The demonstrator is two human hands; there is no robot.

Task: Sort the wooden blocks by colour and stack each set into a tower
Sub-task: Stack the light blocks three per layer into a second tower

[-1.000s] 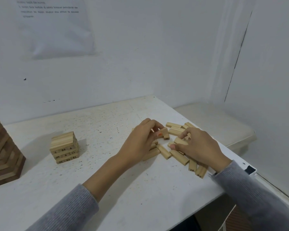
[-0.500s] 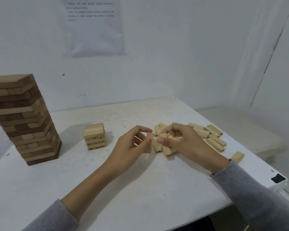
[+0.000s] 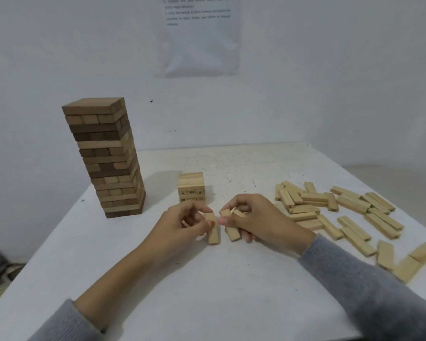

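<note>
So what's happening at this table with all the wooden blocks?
A person is sorting by colour. The left hand pinches one pale block; the right hand grips a few blocks. A tall brown tower stands at the left, a short pale stack behind the hands, and loose pale blocks lie scattered on the right.

**A:** so what's in each hand?

**B:** left hand (image 3: 182, 225) pinches one pale block (image 3: 213, 231), and right hand (image 3: 258, 217) grips a bunch of blocks (image 3: 232, 233). Both are just in front of the short pale stack (image 3: 191, 187).

**A:** and the rest?

**B:** tall brown tower (image 3: 106, 158) stands far left on the white table (image 3: 207, 291), with loose pale blocks (image 3: 342, 212) scattered off to the right.
</note>
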